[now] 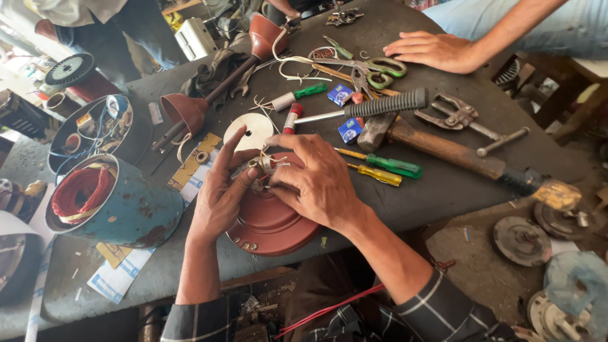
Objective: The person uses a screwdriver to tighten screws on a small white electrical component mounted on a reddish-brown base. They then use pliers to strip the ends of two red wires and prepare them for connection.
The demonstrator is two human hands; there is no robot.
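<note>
While both hands pinch pale wire ends (269,166) atop the round reddish-brown metal motor housing (269,221), left hand (218,193) and right hand (316,180) leave the wiring visibly unfinished, screwdrivers unused.

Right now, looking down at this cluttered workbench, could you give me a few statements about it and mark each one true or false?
1. Both hands, left hand and right hand, rest on the reddish-brown round motor housing. True.
2. The hammer lies left of the hands. False: it lies to their right.
3. The blue drum holds a red wire coil. True.
4. The scissors have red handles. False: they are green.
</note>
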